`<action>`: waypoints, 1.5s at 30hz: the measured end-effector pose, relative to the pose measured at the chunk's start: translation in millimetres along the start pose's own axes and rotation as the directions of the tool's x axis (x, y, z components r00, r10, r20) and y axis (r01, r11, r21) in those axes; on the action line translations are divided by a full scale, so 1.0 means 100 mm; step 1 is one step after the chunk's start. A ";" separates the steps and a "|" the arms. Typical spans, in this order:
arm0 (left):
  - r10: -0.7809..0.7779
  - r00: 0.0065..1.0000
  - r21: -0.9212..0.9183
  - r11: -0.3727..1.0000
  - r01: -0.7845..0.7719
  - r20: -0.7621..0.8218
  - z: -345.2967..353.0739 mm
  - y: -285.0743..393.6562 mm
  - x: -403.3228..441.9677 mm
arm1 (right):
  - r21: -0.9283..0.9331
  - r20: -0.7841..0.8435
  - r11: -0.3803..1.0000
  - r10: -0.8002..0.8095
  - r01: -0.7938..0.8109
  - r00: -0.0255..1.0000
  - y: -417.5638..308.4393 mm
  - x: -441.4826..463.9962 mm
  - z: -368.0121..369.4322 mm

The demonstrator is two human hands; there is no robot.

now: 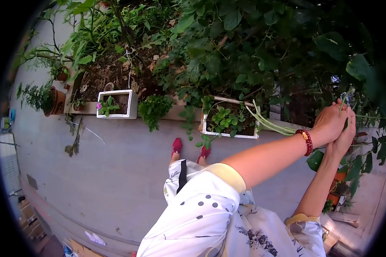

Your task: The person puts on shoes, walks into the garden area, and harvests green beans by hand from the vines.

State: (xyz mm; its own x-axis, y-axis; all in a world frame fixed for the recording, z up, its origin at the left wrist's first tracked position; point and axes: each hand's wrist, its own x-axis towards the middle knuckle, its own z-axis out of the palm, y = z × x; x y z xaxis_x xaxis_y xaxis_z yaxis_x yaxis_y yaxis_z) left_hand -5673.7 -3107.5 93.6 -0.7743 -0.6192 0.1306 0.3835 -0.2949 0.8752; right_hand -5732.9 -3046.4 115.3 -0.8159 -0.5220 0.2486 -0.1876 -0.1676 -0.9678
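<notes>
My left hand (329, 123), with a dark red bead bracelet (305, 142) at its wrist, is closed and raised at the right, among the vine leaves. Several long pale green beans (272, 124) trail leftward from behind that wrist; they appear to be in this hand's grip, though the palm is hidden. My right hand (347, 132) presses against the left one, its fingers curled together. Bits of green stem or leaf (341, 108) show at the fingertips. What exactly the right fingers pinch is hidden. Dense climbing bean foliage (296, 47) hangs just beyond both hands.
Along the bed's edge stand a white planter box (133, 105) with a pink flower, a bushy plant (154, 110) and a second white planter (231, 134). Terracotta pots (55, 101) sit at the left. My red shoes (176, 145) are on the grey paved floor (98, 171).
</notes>
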 end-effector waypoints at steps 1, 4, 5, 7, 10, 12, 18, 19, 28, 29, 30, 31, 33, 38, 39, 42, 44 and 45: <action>0.001 1.000 -0.032 0.999 -0.002 -0.032 0.07 -0.01 -0.01 | -0.053 -0.051 0.998 -0.040 0.038 0.998 -0.03 -0.03 0.02; -0.055 0.997 -0.113 0.992 0.060 0.050 0.12 -0.04 0.03 | -0.223 -0.070 0.960 -0.187 0.168 0.980 0.01 -0.02 -0.07; -0.110 0.989 -0.122 0.985 0.121 0.094 0.11 -0.05 0.06 | -0.267 -0.070 0.943 -0.226 0.200 0.972 0.04 0.00 -0.12; -0.309 0.951 -0.416 0.865 0.279 -0.005 0.18 -0.33 0.22 | -0.357 0.046 0.855 -0.386 0.376 0.922 0.00 -0.06 -0.04; -0.322 0.941 -0.504 0.799 0.327 0.101 -0.05 -0.52 0.19 | -0.304 0.015 0.873 -0.395 0.380 0.919 -0.14 -0.01 0.09; -0.345 0.919 -0.509 0.765 0.394 0.192 -0.15 -0.65 -0.03 | -0.260 -0.067 0.923 -0.310 0.283 0.948 -0.13 0.05 0.03; -0.603 0.750 -0.369 0.654 0.660 0.273 -1.14 -1.44 -0.91 | -0.227 -0.113 0.961 0.132 -0.155 0.985 0.90 -0.34 -0.18; -0.656 0.697 -0.423 0.565 0.708 0.290 -1.32 -1.61 -1.08 | -0.194 -0.051 0.946 0.253 -0.258 0.966 1.24 -0.45 -0.19; -0.885 0.463 -0.593 0.400 0.699 -0.051 -2.31 -2.53 -2.18 | -0.434 -0.013 0.615 0.727 -0.659 0.687 4.73 -0.85 0.04; -0.893 0.443 -0.642 0.383 0.665 -0.074 -2.38 -2.69 -2.29 | -0.452 -0.041 0.585 0.741 -0.674 0.671 5.09 -0.82 0.05; -0.900 0.425 -0.685 0.372 0.627 -0.099 -2.47 -2.86 -2.40 | -0.465 -0.066 0.559 0.751 -0.686 0.657 5.42 -0.72 0.10; -0.907 0.403 -0.729 0.357 0.584 -0.121 -2.56 -3.00 -2.46 | -0.509 -0.062 0.526 0.767 -0.681 0.638 5.70 -0.60 0.17; -0.923 0.362 -0.754 0.330 0.568 -0.131 -2.74 -3.25 -2.60 | -0.590 -0.086 0.430 0.808 -0.683 0.583 6.20 -0.49 0.20; -0.952 0.278 -0.870 0.241 0.430 -0.126 -3.10 -3.74 -2.70 | -0.450 -0.229 0.334 0.854 -0.829 0.468 7.19 -0.26 0.37; -0.953 0.273 -0.880 0.242 0.409 -0.135 -3.15 -3.81 -2.70 | -0.389 -0.252 0.321 0.864 -0.863 0.435 7.42 -0.26 0.36; -0.957 0.245 -0.901 0.238 0.362 -0.155 -3.29 -3.94 -2.66 | -0.309 -0.330 0.314 0.850 -0.898 0.411 7.93 -0.27 0.44; -0.960 0.229 -0.909 0.233 0.345 -0.159 -3.35 -4.02 -2.63 | -0.252 -0.356 0.309 0.851 -0.917 0.385 8.07 -0.30 0.55; -0.961 0.224 -0.907 0.236 0.349 -0.164 -3.38 -4.05 -2.63 | -0.228 -0.379 0.286 0.854 -0.931 0.356 8.14 -0.30 0.56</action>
State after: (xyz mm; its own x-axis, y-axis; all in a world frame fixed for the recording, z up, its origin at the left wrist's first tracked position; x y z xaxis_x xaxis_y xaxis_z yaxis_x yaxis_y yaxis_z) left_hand -5455.4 -3070.8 -452.9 -0.4596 0.0253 -0.8878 0.2767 -0.9457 -0.1702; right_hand -5830.8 -3213.8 -677.7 -0.6578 -0.0120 -0.7531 0.5809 0.6284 -0.5174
